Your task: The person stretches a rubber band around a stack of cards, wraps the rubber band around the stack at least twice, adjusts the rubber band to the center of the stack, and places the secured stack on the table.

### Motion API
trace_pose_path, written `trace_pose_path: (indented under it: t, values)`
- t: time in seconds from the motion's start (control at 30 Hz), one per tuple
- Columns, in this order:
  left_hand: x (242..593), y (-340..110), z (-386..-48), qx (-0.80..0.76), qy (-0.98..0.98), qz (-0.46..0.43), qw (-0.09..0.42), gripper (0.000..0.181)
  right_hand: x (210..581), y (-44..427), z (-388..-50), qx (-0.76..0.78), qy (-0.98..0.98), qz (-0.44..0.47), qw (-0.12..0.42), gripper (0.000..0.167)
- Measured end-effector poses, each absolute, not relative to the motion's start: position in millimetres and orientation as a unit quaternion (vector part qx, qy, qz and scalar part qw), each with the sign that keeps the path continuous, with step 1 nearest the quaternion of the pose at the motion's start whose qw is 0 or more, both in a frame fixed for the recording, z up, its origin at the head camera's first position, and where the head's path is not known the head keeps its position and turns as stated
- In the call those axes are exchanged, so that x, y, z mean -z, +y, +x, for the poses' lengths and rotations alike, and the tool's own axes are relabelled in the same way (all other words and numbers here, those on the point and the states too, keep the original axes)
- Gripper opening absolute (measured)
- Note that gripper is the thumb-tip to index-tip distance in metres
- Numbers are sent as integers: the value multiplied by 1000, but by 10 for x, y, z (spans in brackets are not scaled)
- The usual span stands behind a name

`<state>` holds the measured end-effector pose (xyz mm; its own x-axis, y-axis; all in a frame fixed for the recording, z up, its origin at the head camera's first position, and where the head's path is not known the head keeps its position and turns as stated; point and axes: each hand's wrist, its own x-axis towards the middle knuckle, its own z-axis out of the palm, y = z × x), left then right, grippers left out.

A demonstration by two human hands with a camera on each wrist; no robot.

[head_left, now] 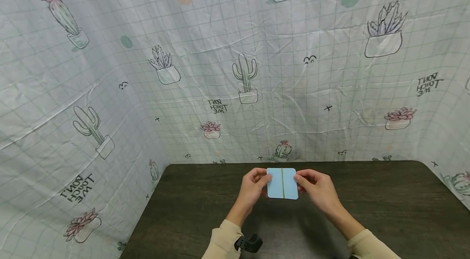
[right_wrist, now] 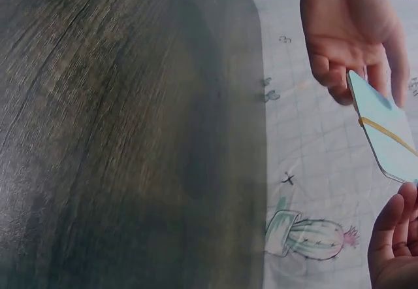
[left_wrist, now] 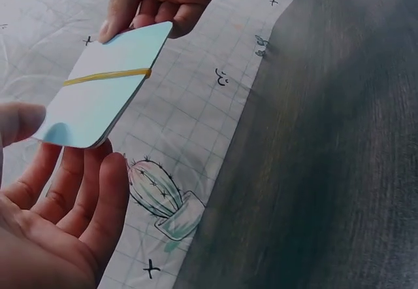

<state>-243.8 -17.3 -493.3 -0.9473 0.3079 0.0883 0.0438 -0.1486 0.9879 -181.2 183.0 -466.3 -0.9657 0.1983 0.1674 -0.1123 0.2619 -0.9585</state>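
A thin stack of light blue cards [head_left: 275,185] with rounded corners is held up above the dark table. Round its middle runs a yellow rubber band [head_left: 283,187]. My left hand [head_left: 252,185] pinches the left edge, thumb in front and fingers behind. At the opposite edge my right hand [head_left: 318,189] does the same. In the left wrist view the layered edge of the cards [left_wrist: 98,116] shows, with the band lying flat across the face. The right wrist view shows the cards [right_wrist: 385,125] between both hands; what lies behind them is hidden.
The dark wood-grain table [head_left: 198,210] spreads under both hands. Behind it and along the sides hangs a white curtain [head_left: 301,120] printed with cacti and grid lines. A black wristband [head_left: 249,243] sits at the left wrist.
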Motion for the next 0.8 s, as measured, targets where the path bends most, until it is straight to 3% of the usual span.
trace_pose_path:
  t: [0.43, 0.8]
  values:
    - [5159, -144, -2471, -747, 648, 121, 88, 17, 4927, 1927, -1920, -638, -762, -77, 78, 27]
    - [5395, -75, -2571, -736, 668, 82, 78, 13, 5152, 1934, -2051, -635, -764, -86, 72, 23]
